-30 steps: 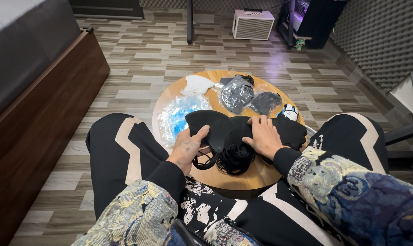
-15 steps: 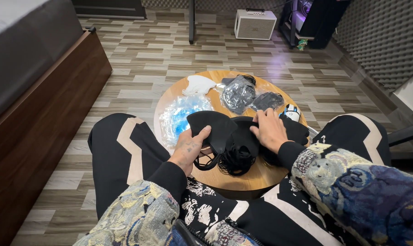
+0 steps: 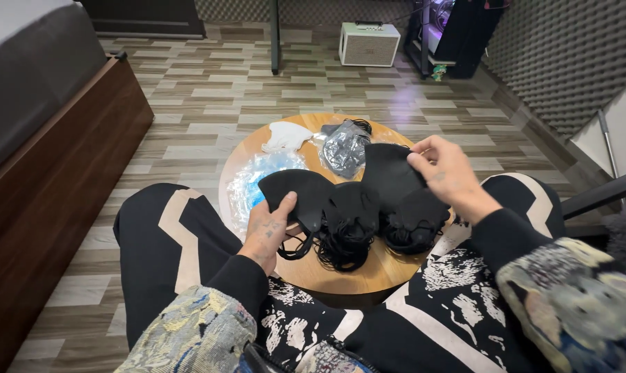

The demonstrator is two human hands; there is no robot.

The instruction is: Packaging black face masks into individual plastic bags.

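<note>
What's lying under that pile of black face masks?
The black masks rest on a round wooden table; tangled ear loops spill out beneath them. The left hand presses one mask, the right hand lifts another. Anything else underneath is covered.

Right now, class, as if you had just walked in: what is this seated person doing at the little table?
A seated person sorts soft black fabric face masks over a small round wooden table. The left hand presses on one black mask at the edge of the pile, while the right hand pinches another black mask and lifts it off the heap. Behind the pile lie a white mask, a clear plastic bag of dark masks and crumpled clear plastic wrapping.
</note>
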